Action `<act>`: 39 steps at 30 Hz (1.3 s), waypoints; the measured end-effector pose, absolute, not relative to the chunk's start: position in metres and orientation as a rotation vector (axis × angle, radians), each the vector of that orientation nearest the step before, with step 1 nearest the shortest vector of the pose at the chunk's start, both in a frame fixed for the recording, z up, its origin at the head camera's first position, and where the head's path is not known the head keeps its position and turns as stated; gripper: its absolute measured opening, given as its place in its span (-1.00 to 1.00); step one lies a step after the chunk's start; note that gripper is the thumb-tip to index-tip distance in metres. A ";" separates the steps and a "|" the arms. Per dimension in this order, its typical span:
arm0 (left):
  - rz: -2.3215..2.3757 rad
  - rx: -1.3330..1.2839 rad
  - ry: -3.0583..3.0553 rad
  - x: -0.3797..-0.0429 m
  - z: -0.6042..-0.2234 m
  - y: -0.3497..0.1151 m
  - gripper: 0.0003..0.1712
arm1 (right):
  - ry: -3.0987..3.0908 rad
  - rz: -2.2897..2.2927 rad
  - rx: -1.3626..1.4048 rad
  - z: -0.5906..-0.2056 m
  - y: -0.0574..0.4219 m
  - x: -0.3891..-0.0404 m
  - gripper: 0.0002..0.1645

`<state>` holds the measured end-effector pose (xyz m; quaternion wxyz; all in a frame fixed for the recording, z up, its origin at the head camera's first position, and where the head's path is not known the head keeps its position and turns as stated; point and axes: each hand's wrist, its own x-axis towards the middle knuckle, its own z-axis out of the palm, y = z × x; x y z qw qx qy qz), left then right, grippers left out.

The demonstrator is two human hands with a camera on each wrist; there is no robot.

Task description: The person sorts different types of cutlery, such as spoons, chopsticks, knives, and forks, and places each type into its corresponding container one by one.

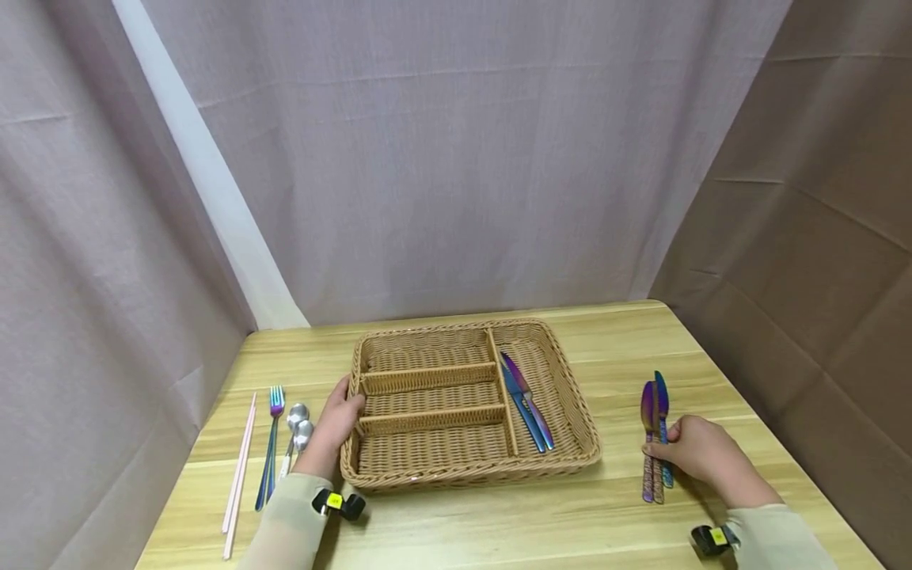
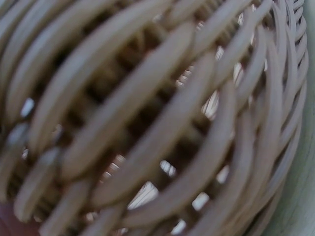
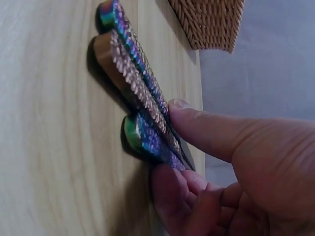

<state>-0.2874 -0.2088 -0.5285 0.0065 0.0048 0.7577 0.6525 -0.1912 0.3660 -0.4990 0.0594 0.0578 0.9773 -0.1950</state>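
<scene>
My left hand grips the left rim of a woven divided cutlery basket, thumb over the edge. In the left wrist view, its wicker weave fills most of the picture. Two iridescent steak knives lie in its right compartment. To the right of the basket, my right hand pinches three butter knives together from both sides, thumb on one side and fingertips on the other. Their textured handles, purple, copper and blue, lie side by side close over the table in the right wrist view.
At the table's left are pink chopsticks, iridescent forks and silver spoons, the spoons partly behind the left forearm. Grey curtains stand behind the wooden table, and a brown cloth hangs at the right.
</scene>
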 end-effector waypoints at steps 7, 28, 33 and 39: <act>2.048 0.006 2.379 -0.287 -0.527 -0.208 -0.26 | 2.906 -0.655 0.203 -0.499 0.369 -0.194 -0.29; 2.061 0.015 2.348 -0.286 -0.528 -0.209 -0.26 | 2.880 -0.705 0.167 -0.500 0.367 -0.186 -0.64; 2.071 0.012 2.333 -0.285 -0.527 -0.208 -0.27 | 2.886 -0.703 0.175 -0.503 0.369 -0.186 -0.63; 2.065 0.014 2.340 -0.286 -0.527 -0.208 -0.28 | 2.911 -0.681 0.157 -0.503 0.370 -0.186 -0.58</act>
